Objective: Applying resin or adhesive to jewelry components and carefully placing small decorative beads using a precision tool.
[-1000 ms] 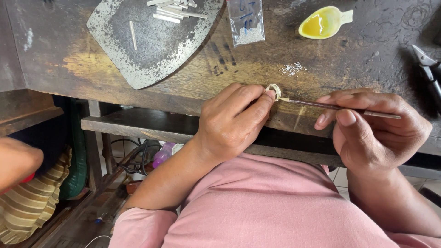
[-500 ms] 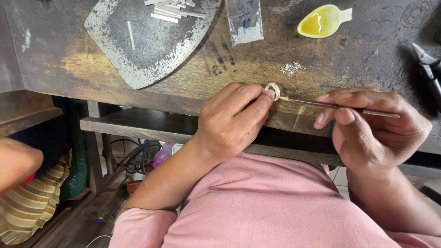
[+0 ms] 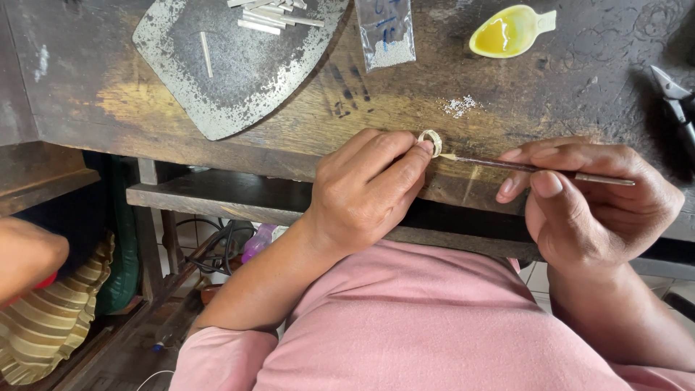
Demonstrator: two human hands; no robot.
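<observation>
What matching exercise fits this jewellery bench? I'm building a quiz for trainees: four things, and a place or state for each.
Things:
1. ring
2. thin tool
3. yellow dish
4. metal strips

Places or states:
A. piled on the grey plate
B. far edge of the bench, holding liquid
C. pinched in the left hand
D. held in the right hand, tip at the ring

Pairs: 1-C, 2-D, 3-B, 4-A

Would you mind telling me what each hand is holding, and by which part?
The left hand pinches a small ring by its rim at the fingertips. The right hand holds a thin brush along the middle of its handle.
</observation>
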